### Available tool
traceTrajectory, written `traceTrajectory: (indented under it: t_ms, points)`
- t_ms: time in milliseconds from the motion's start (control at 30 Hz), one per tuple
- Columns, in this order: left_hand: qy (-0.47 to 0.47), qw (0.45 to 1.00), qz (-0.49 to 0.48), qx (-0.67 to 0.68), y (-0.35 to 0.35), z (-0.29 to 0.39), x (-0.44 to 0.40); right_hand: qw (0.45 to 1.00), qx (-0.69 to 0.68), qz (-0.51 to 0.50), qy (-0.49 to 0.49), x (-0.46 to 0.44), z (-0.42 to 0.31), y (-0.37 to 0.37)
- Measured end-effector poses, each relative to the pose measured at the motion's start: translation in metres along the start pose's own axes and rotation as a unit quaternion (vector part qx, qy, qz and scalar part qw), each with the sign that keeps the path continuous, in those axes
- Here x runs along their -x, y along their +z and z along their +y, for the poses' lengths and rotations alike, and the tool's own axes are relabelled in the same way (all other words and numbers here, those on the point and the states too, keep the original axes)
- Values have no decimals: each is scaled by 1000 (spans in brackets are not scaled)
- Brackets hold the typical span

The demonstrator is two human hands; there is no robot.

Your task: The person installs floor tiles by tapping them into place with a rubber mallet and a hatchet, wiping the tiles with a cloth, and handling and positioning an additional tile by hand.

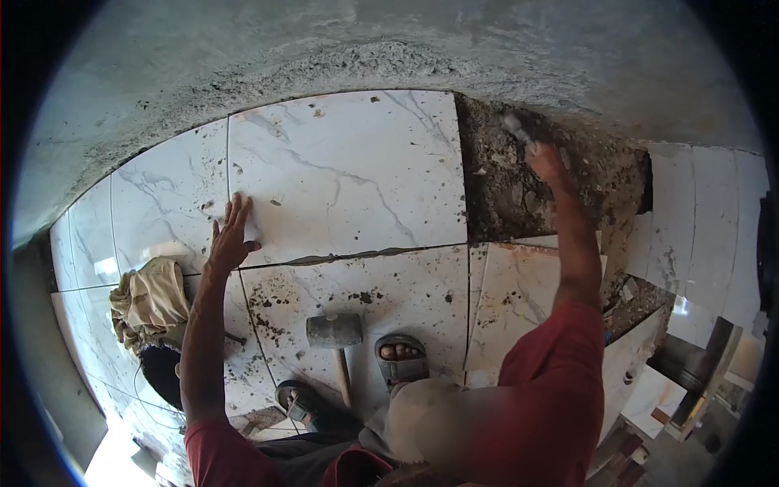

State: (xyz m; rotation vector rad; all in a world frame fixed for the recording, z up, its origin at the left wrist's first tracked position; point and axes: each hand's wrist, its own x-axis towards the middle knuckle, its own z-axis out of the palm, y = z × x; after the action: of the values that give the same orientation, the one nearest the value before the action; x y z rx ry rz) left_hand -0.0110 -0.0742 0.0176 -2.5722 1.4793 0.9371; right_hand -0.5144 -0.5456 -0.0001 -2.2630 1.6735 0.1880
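My left hand lies flat with fingers spread at the joint between two white marbled tiles, near the left edge of the large tile. At the upper right, my right hand is closed around a trowel-like tool. Its pale grey end is blurred, so its exact shape cannot be made out. That end is over the rough brown mortar bed, an uncovered strip beside the large tile's right edge. A rubber mallet with a wooden handle lies on the speckled tile near my feet.
A rough grey wall curves along the far side. Beige cloth is bunched at the left beside a black rounded object. A stained tile lies below the mortar bed. Mortar crumbs dot the tiles.
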Motion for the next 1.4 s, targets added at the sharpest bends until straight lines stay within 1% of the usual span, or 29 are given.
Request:
traceTrajectory:
  t_ms: [33, 67, 100, 200, 267, 333, 400, 467, 500, 567, 600, 667, 700, 767, 800, 867, 900, 967, 1000, 1067, 1100, 1167, 1200, 1233, 1267, 1300, 1333, 1367, 1400]
  points:
    - [3, 1000, 1, 2, 0, 0, 0, 999, -26, -6, -24, 5, 1, -7]
    - [-4, 1000, 0, -3, 1, 0, 0, 994, 53, -83, -48, 15, 2, -13]
    - [-10, 1000, -1, -8, 0, 1, -1, 976, 129, -159, -70, 31, -1, -18]
    - [-2, 1000, 4, -9, 1, 0, 0, 979, 110, -142, -97, 74, -9, -13]
    - [-6, 1000, 4, -7, 2, 1, 2, 950, 180, -216, -132, 95, -14, -16]
    - [-9, 1000, 11, -3, 0, 2, -2, 960, 165, -193, -120, 107, -31, -27]
    - [-9, 1000, 5, -1, 1, 1, 1, 967, 146, -181, -107, 101, -37, -20]
    - [1, 1000, 11, -5, 5, -3, 1, 997, 54, -24, -58, 70, -31, -6]
    - [-1, 1000, 10, -8, 4, -2, 0, 997, 53, -20, -53, 59, -36, -9]
    - [-10, 1000, 6, -12, 1, 1, 0, 997, 56, -45, -14, 52, -61, -15]
    - [-5, 1000, 4, -11, 1, 2, 0, 997, 57, -44, -9, 61, -69, -23]
    - [-10, 1000, 2, -12, 1, 0, 0, 974, 150, -148, -82, 84, -84, -37]
    - [-10, 1000, -1, -8, 3, -1, 2, 973, 154, -150, -81, 92, -70, -27]
    - [-5, 1000, -8, -6, 2, -3, -1, 957, 180, -162, -160, 102, -25, 1]
    - [-5, 1000, -9, -5, 4, -4, -1, 956, 182, -163, -161, 112, -8, 8]
    - [2, 1000, -1, -7, 5, -5, -2, 967, 138, -146, -158, 130, 15, 16]
    - [3, 1000, 0, -8, 4, -6, -4, 967, 138, -144, -157, 134, 13, 13]
    - [0, 1000, -6, -12, 6, -8, -3, 990, 79, -114, -16, 154, -3, -3]
    - [2, 1000, -7, -12, 7, -6, -2, 990, 79, -114, -14, 155, -10, -9]
    - [7, 999, 13, -28, 6, -4, -1, 972, 116, -203, 33, 155, -21, -17]
    - [6, 1000, 14, -27, 6, -4, -2, 972, 115, -201, 36, 159, -17, -12]
    - [6, 999, 12, -31, 2, -2, -2, 968, 144, -178, -100, 164, -10, 1]
    - [-2, 999, 3, -33, 3, -2, 0, 968, 145, -178, -102, 169, -11, -3]
    - [-5, 999, 2, -33, 4, -2, 1, 989, 81, -93, -83, 174, -9, -8]
    - [-1, 1000, 4, -31, 3, -3, 0, 998, 15, -8, -62, 176, -9, -12]
    - [3, 1000, 4, -30, 3, -3, 1, 983, -159, 71, -54, 176, 2, -15]
    - [0, 1000, -2, -31, 4, -3, 2, 933, -326, 148, -40, 178, 8, -26]
    - [-3, 1000, -2, -30, 4, -2, 1, 917, -350, 192, -25, 179, 16, -44]
    - [-5, 1000, 0, -28, 2, 0, 0, 897, -373, 237, -11, 180, 11, -78]
